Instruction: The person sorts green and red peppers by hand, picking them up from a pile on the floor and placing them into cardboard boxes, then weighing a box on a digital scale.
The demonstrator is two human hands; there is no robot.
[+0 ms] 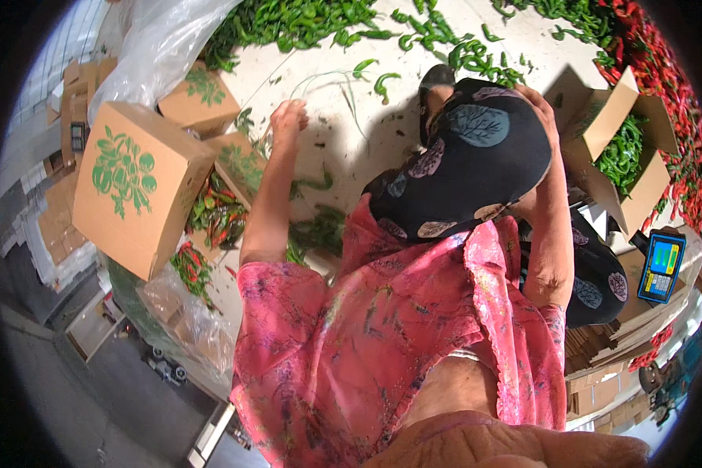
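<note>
My left hand (289,120) is raised over the pale floor with its fingers curled. Thin green strands (351,96) arc beside it; whether the fingers hold them is unclear. My right hand (535,102) lies against the far side of my bent knee in dark patterned trousers (479,146), its fingers partly hidden. Loose green peppers (381,88) are scattered on the floor past my hands, below a big heap of green peppers (304,23). At the right, an open cardboard box (611,126) holds green peppers (623,155). Mixed red and green peppers (216,213) fill a box at the left.
A large cardboard box (137,181) with a green vegetable print stands at the left, near clear plastic sheeting (152,52). Red peppers (678,105) are heaped at the far right. A blue-framed scale display (662,266) stands at the right, beside flattened cardboard (596,345).
</note>
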